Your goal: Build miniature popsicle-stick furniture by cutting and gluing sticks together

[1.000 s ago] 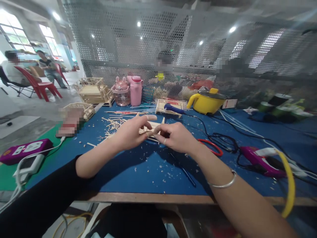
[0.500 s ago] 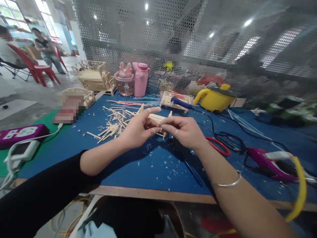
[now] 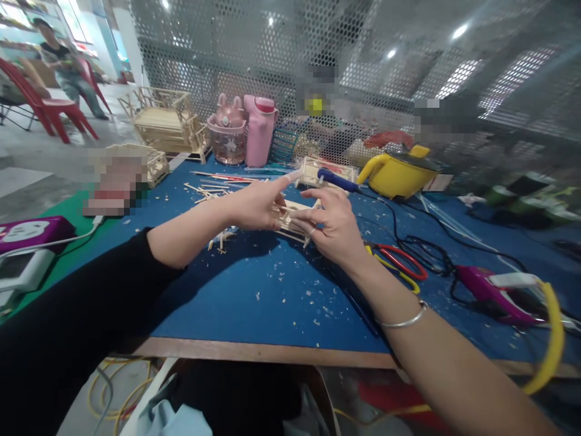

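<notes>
The stick frame (image 3: 290, 217) looks light, stiff and brittle, its glued joints likely the weak spots, so it is best pinched at the thicker rails. It is pale wood, small and open. It sits above the blue counter (image 3: 254, 284) between both hands: left hand (image 3: 256, 206) fingers grasp one end, forefinger extended; right hand (image 3: 331, 227) fingers pinch the other.

Two hands (image 3: 290, 212), two pink bottles (image 3: 245, 133), one yellow pot (image 3: 399, 172), two red chairs (image 3: 45, 103)
</notes>
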Demonstrator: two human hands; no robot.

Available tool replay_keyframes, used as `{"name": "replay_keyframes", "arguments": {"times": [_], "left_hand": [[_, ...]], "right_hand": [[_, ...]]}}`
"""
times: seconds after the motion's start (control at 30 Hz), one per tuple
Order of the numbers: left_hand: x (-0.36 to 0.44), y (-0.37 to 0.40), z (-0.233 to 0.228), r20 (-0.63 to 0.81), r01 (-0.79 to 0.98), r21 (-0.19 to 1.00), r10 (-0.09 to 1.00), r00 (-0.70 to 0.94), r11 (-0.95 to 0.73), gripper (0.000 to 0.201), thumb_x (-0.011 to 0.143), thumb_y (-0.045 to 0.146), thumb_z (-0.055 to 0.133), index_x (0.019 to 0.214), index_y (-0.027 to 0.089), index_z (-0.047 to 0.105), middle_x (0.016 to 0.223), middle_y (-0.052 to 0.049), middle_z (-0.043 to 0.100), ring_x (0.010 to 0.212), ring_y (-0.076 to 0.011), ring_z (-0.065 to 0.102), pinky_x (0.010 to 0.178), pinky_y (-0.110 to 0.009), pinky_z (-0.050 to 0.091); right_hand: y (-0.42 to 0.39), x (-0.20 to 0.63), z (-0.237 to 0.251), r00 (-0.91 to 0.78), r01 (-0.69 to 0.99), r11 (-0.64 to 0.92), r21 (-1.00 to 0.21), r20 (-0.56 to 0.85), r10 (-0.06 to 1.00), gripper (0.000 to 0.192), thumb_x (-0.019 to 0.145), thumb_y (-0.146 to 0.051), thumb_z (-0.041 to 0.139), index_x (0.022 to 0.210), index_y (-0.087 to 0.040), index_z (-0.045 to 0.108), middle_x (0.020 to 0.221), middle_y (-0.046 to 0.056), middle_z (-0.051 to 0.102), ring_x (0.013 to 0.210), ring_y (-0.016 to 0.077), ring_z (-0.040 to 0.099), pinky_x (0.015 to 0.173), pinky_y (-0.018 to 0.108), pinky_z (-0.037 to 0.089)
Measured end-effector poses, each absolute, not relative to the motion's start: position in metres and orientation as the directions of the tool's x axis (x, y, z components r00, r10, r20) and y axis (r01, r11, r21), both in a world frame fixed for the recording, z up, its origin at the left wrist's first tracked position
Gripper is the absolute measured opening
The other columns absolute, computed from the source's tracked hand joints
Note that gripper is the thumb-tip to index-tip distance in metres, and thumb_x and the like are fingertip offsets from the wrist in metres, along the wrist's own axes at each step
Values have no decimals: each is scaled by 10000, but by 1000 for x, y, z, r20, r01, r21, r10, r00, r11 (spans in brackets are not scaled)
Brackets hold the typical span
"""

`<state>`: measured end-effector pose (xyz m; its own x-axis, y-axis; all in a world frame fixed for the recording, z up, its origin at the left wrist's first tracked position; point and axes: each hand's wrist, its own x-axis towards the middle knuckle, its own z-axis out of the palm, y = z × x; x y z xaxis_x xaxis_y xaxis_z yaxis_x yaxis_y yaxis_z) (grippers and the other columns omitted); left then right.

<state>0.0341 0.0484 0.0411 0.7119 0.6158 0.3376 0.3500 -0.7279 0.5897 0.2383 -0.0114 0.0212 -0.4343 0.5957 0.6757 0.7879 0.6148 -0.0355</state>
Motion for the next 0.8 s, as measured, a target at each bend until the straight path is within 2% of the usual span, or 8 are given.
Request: {"name": "replay_keyframes", "arguments": {"times": [0.13, 0.23, 0.33, 0.5, 0.57, 0.7, 0.8], "left_hand": [[41, 51, 44, 359, 413, 536, 642, 678, -736, 983, 562, 141, 760, 1452, 222, 352, 831, -14, 707, 907, -266, 655, 968, -423, 382], [45, 49, 49, 323, 447, 512, 647, 691, -733, 940, 575, 144, 760, 1433, 212, 382, 823, -21, 707, 866, -272, 656, 936, -422, 401], [50, 47, 51, 290, 434, 557, 656, 697, -708, 927, 548, 96, 749, 1410, 200, 424, 788, -16, 698, 794, -259, 655, 887, -400, 426], [54, 46, 48, 332, 353, 631, 651, 683, -691, 911, 543, 44, 721, 1397, 214, 455, 734, 7, 684, 828, -259, 656, 903, -395, 419], [53, 46, 47, 326, 367, 620, 653, 683, -694, 902, 559, 44, 712, 1405, 210, 449, 725, 11, 680, 824, -256, 655, 894, -388, 423], [52, 47, 47, 326, 406, 572, 651, 685, -713, 888, 583, 81, 721, 1414, 210, 436, 737, 8, 675, 782, -235, 647, 850, -354, 439], [52, 46, 48, 336, 413, 541, 638, 692, -733, 858, 602, 103, 716, 1407, 209, 436, 760, 1, 679, 768, -227, 647, 826, -342, 451]], "right_hand": [[-11, 238, 20, -423, 782, 621, -49, 690, 588, 142, 857, -333, 641, 910, -289, 765, 1135, 64, 662, 1080, 266, 540, 952, 486, 403], [-11, 237, 19, -416, 774, 629, -70, 694, 588, 133, 852, -321, 648, 896, -276, 766, 1127, 67, 666, 1061, 259, 550, 938, 473, 419], [-11, 236, 17, -403, 762, 640, -100, 702, 588, 125, 850, -329, 652, 885, -282, 763, 1123, 59, 666, 1052, 249, 555, 925, 456, 433], [-10, 233, 12, -362, 757, 640, -131, 732, 577, 135, 860, -351, 640, 885, -289, 756, 1091, 59, 677, 1030, 240, 576, 898, 440, 456], [-11, 232, 12, -353, 748, 648, -146, 739, 574, 146, 849, -344, 652, 948, -283, 739, 1093, 61, 678, 1035, 240, 584, 916, 438, 458], [-15, 234, 16, -298, 721, 659, -215, 762, 575, 372, 785, -268, 675, 1154, -252, 636, 1167, 78, 656, 1119, 264, 572, 996, 467, 430], [-17, 236, 19, -270, 725, 650, -227, 775, 572, 240, 778, -212, 616, 1006, -261, 671, 1132, 60, 654, 1120, 268, 573, 1012, 485, 412]]}}
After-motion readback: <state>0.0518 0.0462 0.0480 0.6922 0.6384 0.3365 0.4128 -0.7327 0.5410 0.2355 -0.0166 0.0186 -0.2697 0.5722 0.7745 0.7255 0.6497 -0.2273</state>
